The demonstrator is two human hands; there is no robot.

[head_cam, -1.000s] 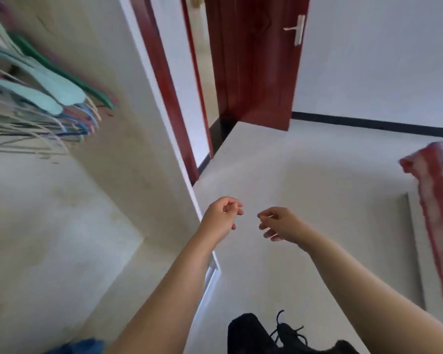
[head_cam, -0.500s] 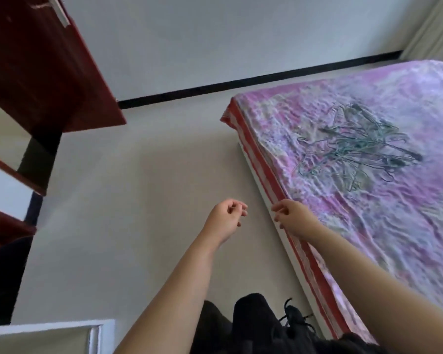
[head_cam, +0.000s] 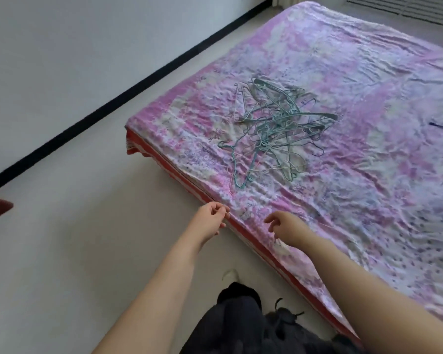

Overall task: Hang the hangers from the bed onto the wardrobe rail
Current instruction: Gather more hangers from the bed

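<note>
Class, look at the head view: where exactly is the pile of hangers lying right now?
The pile of hangers lies tangled on the pink bedspread, centre of the view, beyond both empty hands, the left hand and right hand.

Light: bright, even and soft, daylight-like; source not in view.
Shadows: faint, only a dim patch on the floor (head_cam: 62, 251) under the arms.
Glare: none; the wall (head_cam: 62, 47) reads pale blue-grey.
Sharpness: soft overall, sheet (head_cam: 368, 200) pattern smeared.
Distortion: wide-angle; skirting line bows, forearms swell at the bottom edge.
</note>
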